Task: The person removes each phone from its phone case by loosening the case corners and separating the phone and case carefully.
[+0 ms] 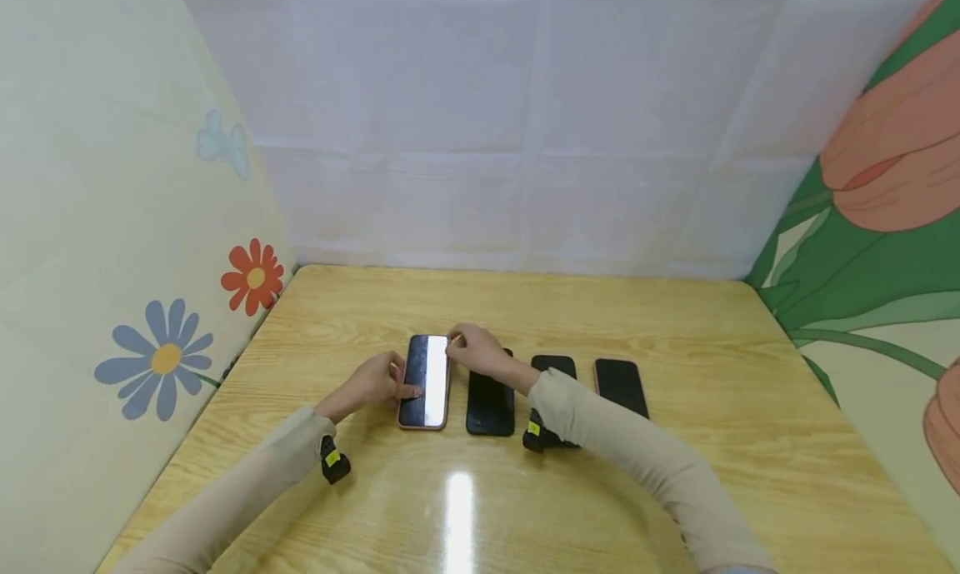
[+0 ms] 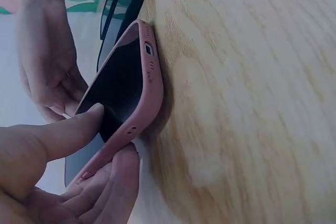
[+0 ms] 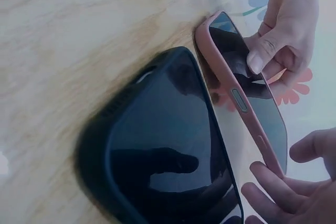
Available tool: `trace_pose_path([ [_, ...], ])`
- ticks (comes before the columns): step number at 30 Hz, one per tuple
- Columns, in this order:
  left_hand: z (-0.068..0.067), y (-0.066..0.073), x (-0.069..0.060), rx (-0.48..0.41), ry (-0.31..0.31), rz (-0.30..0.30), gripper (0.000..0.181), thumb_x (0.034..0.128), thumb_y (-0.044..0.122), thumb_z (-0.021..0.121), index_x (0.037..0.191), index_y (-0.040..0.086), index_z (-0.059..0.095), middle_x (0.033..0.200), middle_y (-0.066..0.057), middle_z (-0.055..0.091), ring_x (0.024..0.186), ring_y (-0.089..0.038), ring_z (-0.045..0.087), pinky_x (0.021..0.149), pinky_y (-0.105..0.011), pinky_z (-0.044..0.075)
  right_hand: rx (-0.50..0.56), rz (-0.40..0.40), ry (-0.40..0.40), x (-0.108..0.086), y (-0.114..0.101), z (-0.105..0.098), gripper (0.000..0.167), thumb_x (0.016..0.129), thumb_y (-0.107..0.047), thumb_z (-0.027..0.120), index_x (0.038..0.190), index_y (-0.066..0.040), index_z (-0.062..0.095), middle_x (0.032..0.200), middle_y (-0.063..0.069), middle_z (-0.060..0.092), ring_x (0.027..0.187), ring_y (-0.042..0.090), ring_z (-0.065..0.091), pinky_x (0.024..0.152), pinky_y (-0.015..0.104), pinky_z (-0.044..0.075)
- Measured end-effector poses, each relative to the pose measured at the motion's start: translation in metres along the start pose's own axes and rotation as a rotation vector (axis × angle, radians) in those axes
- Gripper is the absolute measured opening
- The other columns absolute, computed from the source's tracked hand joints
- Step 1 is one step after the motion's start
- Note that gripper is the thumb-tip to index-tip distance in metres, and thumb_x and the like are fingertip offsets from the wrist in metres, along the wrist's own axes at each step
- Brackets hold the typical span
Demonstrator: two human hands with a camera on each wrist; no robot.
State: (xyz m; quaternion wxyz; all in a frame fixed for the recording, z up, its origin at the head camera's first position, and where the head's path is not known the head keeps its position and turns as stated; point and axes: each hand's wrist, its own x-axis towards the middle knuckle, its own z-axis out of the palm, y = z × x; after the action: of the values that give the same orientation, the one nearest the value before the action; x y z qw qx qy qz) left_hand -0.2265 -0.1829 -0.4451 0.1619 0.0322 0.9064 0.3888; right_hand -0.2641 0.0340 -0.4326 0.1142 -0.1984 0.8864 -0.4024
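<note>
Nearest to us, two beige sleeves (image 1: 266,461) cross a glossy wood-grain table (image 1: 390,499), and toward eleven o'clock lies the pink-cased phone (image 1: 435,382), screen up between both hands. Our left hand (image 1: 375,381) meets its nine o'clock side, thumb on the glass and fingers curled at the edge, pinching the phone; our right hand (image 1: 480,353) is at its one o'clock corner, fingers loosely spread by the case and thumb standing off the glass. Whether the whole underside clears the wood, we cannot tell. To handle it well, we would make the left pinch light, let the right fingertips steady the corner without pressing, and set our thumbs toward the rim to spare the glass from smudges. The case looks matte and rubbery, with rounded corners and small cut-outs; the screen is flat and mirror-like. Just beside it at three o'clock lies a black phone (image 1: 491,411) in a dark case; farther that way come a second dark phone (image 1: 553,364), partly hidden by the right sleeve, and a pink-edged phone (image 1: 621,382). Farthest off, at twelve o'clock, hangs a creased white cloth (image 1: 412,141).
</note>
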Motion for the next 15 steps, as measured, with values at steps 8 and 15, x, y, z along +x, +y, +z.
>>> trace_pose_path([
  [8, -0.0006, 0.0044, -0.0008, -0.018, -0.02, -0.011, 0.051, 0.0827, 0.013, 0.082, 0.12, -0.008, 0.053, 0.09, -0.012, 0.061, 0.073, -0.02, 0.062, 0.064, -0.032, 0.054, 0.041, 0.003, 0.008, -0.0024, 0.0002, -0.002, 0.034, 0.099, -0.015, 0.056, 0.128, 0.002, 0.058, 0.102, 0.011, 0.068, 0.086, 0.02, 0.064, 0.069, 0.033, 0.052],
  [15, 0.0006, 0.0027, 0.0007, -0.077, -0.067, 0.011, 0.045, 0.0874, 0.009, 0.076, 0.122, -0.01, 0.055, 0.088, -0.013, 0.063, 0.074, -0.019, 0.063, 0.065, -0.033, 0.055, 0.055, 0.001, 0.0, -0.0043, -0.0005, -0.0033, 0.034, 0.1, -0.014, 0.055, 0.13, 0.002, 0.058, 0.103, 0.011, 0.068, 0.088, 0.023, 0.066, 0.072, 0.034, 0.053],
])
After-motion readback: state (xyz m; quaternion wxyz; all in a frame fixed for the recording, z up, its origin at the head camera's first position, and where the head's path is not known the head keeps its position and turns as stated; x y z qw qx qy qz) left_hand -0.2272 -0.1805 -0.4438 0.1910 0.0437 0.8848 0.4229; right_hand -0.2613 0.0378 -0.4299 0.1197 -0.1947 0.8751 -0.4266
